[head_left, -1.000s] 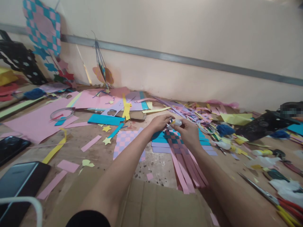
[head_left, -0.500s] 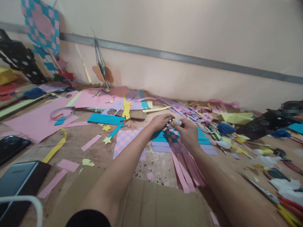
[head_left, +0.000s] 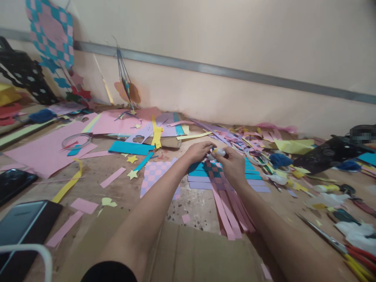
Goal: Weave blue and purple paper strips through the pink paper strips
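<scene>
Strips of pink, blue and lilac paper form a partly woven mat (head_left: 216, 170) on the table in front of me. Loose pink strip ends (head_left: 230, 213) trail toward me. My right hand (head_left: 234, 166) grips a small whitish glue bottle (head_left: 219, 152) over the mat, its tip pointing left. Bent at the mat's far edge, the fingers of my left hand (head_left: 201, 152) seem to pinch the end of a blue paper strip, close to the bottle's tip. To the left of the mat lies a finished-looking pink and lilac checkered piece (head_left: 158, 176), partly behind my left forearm.
Brown cardboard (head_left: 199, 250) lies nearest me. Scissors (head_left: 326, 237) and a white glue bottle (head_left: 277, 179) are on the right. A phone (head_left: 17, 184) and a dark box-shaped device (head_left: 26, 231) sit at left. Paper scraps (head_left: 246, 139) heap near the wall.
</scene>
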`<state>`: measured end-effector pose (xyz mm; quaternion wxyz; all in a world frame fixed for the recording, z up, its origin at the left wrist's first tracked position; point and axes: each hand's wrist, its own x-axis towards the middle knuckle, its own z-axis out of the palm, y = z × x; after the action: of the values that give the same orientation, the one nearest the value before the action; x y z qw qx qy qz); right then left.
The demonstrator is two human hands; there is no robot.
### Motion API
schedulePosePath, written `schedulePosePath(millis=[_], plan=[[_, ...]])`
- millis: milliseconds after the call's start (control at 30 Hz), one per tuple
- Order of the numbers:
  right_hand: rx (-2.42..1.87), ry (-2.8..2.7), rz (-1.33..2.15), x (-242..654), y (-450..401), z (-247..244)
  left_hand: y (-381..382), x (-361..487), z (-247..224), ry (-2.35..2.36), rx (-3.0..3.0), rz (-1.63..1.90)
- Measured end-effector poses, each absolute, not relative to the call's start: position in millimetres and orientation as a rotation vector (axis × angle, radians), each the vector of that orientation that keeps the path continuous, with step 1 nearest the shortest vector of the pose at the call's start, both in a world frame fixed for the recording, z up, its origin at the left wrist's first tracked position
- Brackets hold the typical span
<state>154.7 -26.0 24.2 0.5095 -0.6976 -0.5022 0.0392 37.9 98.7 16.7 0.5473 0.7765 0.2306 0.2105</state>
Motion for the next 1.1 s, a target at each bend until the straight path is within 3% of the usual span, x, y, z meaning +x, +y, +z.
schedulePosePath(millis=[800, 1100], plan=[[-1.651, -1.134, 0.396, 157, -23, 27, 103, 37, 14, 0.570, 1.969, 0.544], [-1.603, -1.149, 0.346, 156, -25, 24, 102, 38, 9, 0.559, 1.846, 0.526]])
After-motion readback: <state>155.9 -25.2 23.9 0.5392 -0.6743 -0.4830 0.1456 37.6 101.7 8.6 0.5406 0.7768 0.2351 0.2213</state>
